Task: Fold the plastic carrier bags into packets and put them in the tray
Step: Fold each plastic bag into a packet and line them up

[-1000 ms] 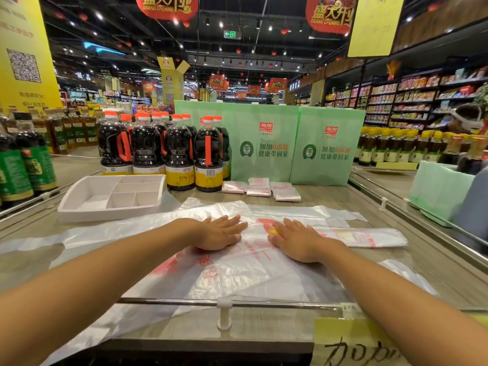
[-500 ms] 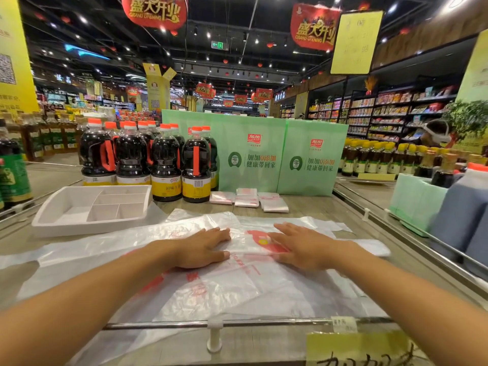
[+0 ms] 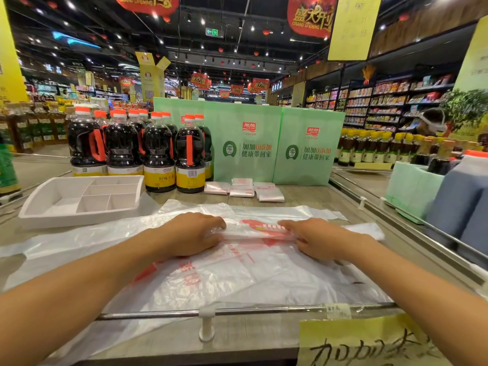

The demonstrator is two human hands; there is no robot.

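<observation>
palms flat half second ago; now my left hand (image 3: 192, 233) and right hand (image 3: 319, 237) both pinch bag (image 3: 237, 276), raising ridge. fold starting, i reckon; packets (image 3: 243, 190) not in tray (image 3: 79, 215) yet.

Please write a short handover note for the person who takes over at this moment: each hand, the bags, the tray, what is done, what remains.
Left hand and right hand: both pinch a fold along the top carrier bag, spread on the counter.
Done: three folded packets lie before the green boxes, none in the tray.
Left: finish this bag, fold the other bags under it, move all packets into the tray.
</observation>
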